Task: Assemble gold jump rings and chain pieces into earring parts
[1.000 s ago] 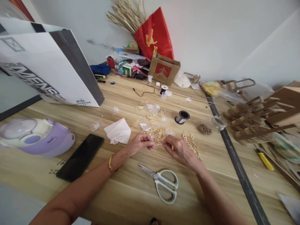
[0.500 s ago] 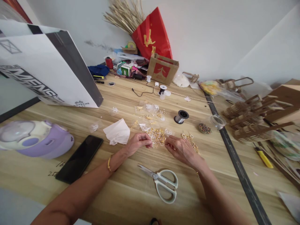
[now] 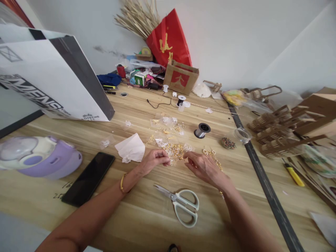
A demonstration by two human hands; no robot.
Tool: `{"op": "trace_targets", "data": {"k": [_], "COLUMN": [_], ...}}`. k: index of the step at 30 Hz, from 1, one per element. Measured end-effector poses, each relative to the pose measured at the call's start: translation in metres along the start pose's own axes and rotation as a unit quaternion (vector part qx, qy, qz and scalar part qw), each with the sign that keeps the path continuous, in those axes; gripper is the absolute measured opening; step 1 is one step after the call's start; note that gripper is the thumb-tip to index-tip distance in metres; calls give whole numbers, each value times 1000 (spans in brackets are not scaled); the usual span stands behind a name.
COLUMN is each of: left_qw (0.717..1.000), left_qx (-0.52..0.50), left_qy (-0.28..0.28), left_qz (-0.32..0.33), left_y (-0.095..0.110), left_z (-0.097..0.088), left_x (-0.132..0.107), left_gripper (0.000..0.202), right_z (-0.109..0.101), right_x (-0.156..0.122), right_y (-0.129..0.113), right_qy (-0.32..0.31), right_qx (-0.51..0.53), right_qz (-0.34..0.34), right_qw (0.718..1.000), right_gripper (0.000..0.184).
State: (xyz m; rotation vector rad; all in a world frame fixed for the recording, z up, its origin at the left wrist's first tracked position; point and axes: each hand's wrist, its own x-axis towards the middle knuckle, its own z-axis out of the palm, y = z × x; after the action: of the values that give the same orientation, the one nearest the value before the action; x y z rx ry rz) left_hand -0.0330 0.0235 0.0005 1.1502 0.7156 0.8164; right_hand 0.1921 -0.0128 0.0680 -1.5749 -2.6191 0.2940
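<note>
A loose pile of tiny gold and silver beads or charms [image 3: 175, 152] lies on the wooden table between my hands. At its left edge my left hand [image 3: 155, 159] is closed, thumb and index finger pinched together; whatever they hold is too small to make out. On the right side of the pile my right hand [image 3: 201, 166] reaches in, its index finger and thumb slightly apart and nothing visible between them. Gold ring-shaped pieces and a chain [image 3: 214, 157] lie just beyond the right hand. Scissors with pale handles [image 3: 178, 203] rest in front of both hands.
A wire spool [image 3: 202, 130] stands behind the pile, and a jar of mixed beads [image 3: 229, 142] lies on its side to the right. At left are a white tissue [image 3: 130, 147], a black phone [image 3: 89, 178] and a purple bottle [image 3: 49, 157]. Small woven baskets [image 3: 278, 136] crowd the right.
The right hand's index finger has lifted and parted a little from the thumb. My left hand keeps its pinch in place. The view has shifted very slightly.
</note>
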Motion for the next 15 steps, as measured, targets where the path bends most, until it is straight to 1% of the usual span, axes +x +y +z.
{"op": "trace_targets", "data": {"k": [5, 9, 11, 15], "left_qw": [1000, 1000, 999, 998], "left_qx": [3, 4, 8, 18], "left_qy": [-6, -27, -42, -64], "left_qz": [3, 7, 8, 2], "left_y": [1, 2, 3, 7], "left_z": [0, 2, 4, 10], "left_x": [-2, -4, -5, -6], "left_gripper": [22, 21, 20, 21], "right_z": [0, -1, -3, -8], "right_x": [-1, -1, -1, -1], "right_y": [-2, -5, -8, -16], "right_qy": [-6, -9, -17, -52], "right_qx": [3, 12, 41, 146], "right_qz": [2, 2, -1, -9], "right_qw": [1000, 1000, 999, 988], "right_gripper": [10, 9, 11, 16]}}
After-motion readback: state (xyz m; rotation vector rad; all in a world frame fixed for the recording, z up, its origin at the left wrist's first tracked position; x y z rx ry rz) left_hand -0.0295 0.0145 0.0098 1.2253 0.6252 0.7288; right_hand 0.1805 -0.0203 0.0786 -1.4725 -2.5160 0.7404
